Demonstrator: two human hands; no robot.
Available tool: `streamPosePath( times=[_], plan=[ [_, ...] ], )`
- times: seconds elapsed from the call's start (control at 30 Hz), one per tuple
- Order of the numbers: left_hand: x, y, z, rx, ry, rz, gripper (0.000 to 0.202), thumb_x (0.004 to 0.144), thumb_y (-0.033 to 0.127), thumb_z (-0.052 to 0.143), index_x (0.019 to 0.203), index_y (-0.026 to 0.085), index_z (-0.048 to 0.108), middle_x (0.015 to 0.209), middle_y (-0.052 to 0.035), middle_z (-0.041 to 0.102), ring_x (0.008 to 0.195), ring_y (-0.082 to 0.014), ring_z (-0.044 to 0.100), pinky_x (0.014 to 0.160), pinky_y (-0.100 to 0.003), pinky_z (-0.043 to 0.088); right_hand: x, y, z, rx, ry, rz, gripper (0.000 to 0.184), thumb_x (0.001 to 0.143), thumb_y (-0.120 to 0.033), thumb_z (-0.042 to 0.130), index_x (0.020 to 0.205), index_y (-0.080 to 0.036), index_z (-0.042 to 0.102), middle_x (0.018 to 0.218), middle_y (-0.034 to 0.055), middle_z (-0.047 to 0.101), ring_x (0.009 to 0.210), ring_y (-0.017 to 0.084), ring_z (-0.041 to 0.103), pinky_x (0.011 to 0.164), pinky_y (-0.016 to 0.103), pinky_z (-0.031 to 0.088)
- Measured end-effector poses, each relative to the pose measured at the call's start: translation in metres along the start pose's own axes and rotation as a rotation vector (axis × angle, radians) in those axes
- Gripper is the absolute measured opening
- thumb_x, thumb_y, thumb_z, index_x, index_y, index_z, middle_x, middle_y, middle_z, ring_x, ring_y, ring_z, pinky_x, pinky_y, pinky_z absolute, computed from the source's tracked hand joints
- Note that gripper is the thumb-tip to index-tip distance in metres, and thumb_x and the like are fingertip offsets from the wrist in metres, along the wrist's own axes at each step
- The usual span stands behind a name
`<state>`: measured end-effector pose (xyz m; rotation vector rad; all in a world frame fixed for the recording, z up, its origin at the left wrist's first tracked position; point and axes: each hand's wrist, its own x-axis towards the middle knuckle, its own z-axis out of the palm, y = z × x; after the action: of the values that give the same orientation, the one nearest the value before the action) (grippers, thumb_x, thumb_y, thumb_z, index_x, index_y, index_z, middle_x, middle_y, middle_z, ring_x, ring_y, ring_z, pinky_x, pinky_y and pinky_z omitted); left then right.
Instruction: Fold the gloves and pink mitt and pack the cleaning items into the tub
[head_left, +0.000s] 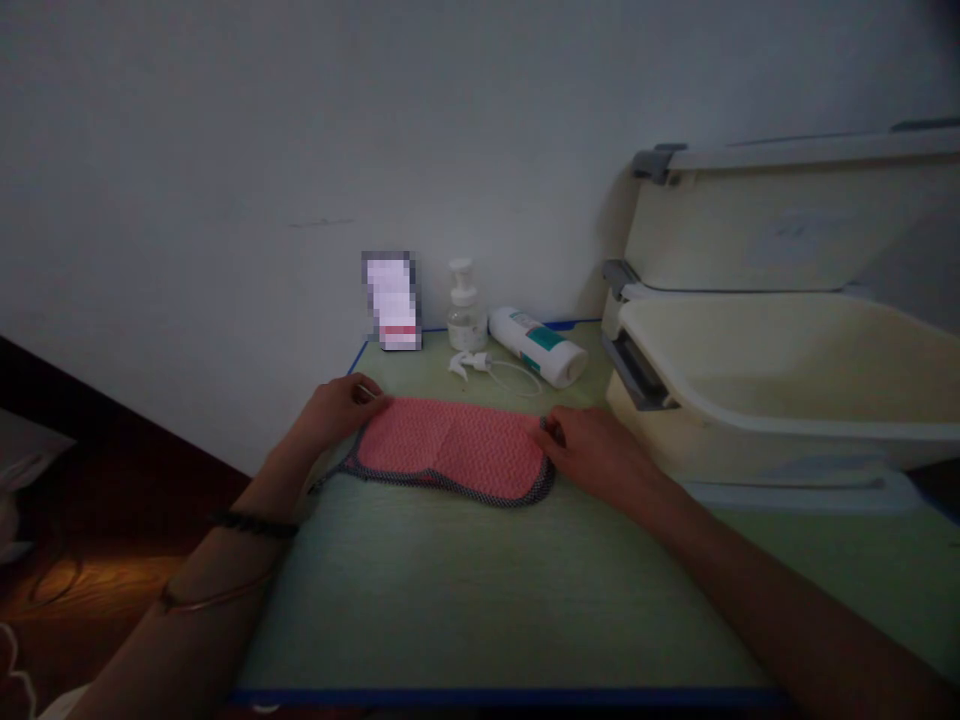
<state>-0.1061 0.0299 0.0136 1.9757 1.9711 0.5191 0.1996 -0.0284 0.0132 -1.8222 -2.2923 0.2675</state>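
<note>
A pink knitted cloth [450, 447] with a dark trimmed edge lies flat on the green table [465, 600]. My left hand [341, 405] rests at its left end, fingers curled onto the edge. My right hand [592, 450] pinches the cloth's right end, fingers closed on the trim. Both forearms reach in from the bottom of the view; the left wrist carries a dark band and a thin bangle.
A cream plastic bin [787, 390] with an open lid stands at the right. Against the wall sit a pump bottle [465, 305], a white bottle lying on its side [536, 345], a loose spray nozzle [469, 363] and a blurred box [391, 300]. Wooden floor lies left.
</note>
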Motion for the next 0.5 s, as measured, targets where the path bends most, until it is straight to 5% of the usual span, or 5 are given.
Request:
streamPosePath(
  times=[0.33,0.5],
  plan=[
    [0.002,0.001,0.003,-0.122,0.145,-0.061,0.029,0.07,0.041,0.06,0.085,0.017,0.056,0.079,-0.0064,0.066,0.07,-0.0196,0.063,0.061,-0.029,0.047,0.008,0.003,0.014,0.228,0.084,0.043,0.02,0.086,-0.019,0.035,0.1,-0.012,0.046,0.084,0.0136,0.066,0.068,0.022,0.061,0.051,0.029,0.035],
    [0.002,0.006,0.004,-0.304,0.166,-0.102,0.03,0.072,0.031,0.061,0.097,0.018,0.051,0.092,-0.0071,0.068,0.086,-0.0191,0.063,0.072,-0.029,0.049,0.01,0.003,0.018,0.521,0.127,0.019,0.05,0.082,-0.023,0.044,0.127,-0.01,0.026,0.09,0.0094,0.066,0.065,0.017,0.061,0.06,0.029,0.045]
  ],
)
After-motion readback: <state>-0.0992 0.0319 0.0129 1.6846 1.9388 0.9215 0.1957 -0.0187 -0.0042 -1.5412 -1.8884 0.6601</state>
